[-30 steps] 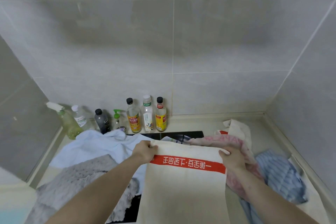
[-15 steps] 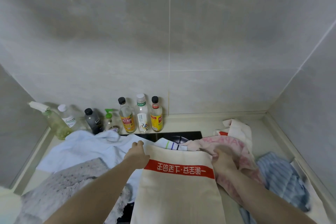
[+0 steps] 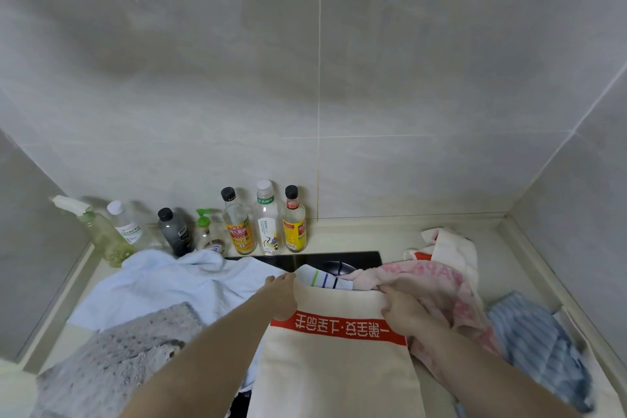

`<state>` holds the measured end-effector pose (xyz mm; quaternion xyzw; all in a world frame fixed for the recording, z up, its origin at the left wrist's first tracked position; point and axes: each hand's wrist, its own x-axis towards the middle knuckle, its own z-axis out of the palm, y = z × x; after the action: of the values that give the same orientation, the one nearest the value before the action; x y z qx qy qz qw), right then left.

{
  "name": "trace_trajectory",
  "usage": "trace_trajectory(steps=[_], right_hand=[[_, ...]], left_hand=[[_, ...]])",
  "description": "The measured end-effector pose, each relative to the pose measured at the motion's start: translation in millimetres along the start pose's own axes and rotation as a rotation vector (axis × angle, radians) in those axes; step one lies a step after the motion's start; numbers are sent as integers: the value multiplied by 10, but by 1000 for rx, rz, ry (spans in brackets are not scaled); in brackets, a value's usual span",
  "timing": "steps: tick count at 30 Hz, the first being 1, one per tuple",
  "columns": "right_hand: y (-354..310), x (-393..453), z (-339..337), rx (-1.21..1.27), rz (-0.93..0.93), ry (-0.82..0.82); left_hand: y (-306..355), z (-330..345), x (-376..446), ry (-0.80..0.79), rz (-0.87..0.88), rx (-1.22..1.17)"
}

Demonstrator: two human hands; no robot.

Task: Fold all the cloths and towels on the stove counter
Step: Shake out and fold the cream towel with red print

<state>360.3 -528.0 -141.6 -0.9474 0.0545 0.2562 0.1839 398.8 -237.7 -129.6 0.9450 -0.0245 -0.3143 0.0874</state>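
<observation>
While the tiled wall [image 3: 319, 78] is filling most of the view, the stove counter [image 3: 400, 231] is running along its foot with cloths lying across it. A cream cloth with a red printed band [image 3: 339, 366] is lying at the centre front, covering most of the black stove top [image 3: 305, 260]. A pale blue towel [image 3: 176, 285] is spreading to the left, partly overlying a grey textured towel [image 3: 112, 360]. A blue striped cloth [image 3: 539, 346] is lying at the right, and a crumpled pink towel [image 3: 437, 288] is sitting against the cream cloth's right edge, crowding it. A white cloth with coloured stripes [image 3: 322, 278] is showing from under the cream cloth's far edge. The left hand [image 3: 280, 295] is resting with fingers extended at the far left corner of the cream cloth. The right hand [image 3: 405, 310] is curling its fingers over the far right corner. Seven bottles [image 3: 268, 220] are standing in a row along the wall.
</observation>
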Motion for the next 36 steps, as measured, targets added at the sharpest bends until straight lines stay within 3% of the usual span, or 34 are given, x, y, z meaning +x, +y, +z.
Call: trace_trajectory(steps=[8,13,21,29,36], right_hand=[[90,178,42,31,-37,-71],[73,174,23,-17,-23,26],[88,61,-108,-54,-55,158],[93,-152,-231,-41,-49,263],[177,-287,-140,-15,-53,334]], left_hand=[[-49,14,31,5,5,59],[-44,-10,80,-41,-5,-3],[-119,-77,147,105,47,177],[-194,-159,-50,306,60,-93],[-231,-214,-403,402,66,-152]])
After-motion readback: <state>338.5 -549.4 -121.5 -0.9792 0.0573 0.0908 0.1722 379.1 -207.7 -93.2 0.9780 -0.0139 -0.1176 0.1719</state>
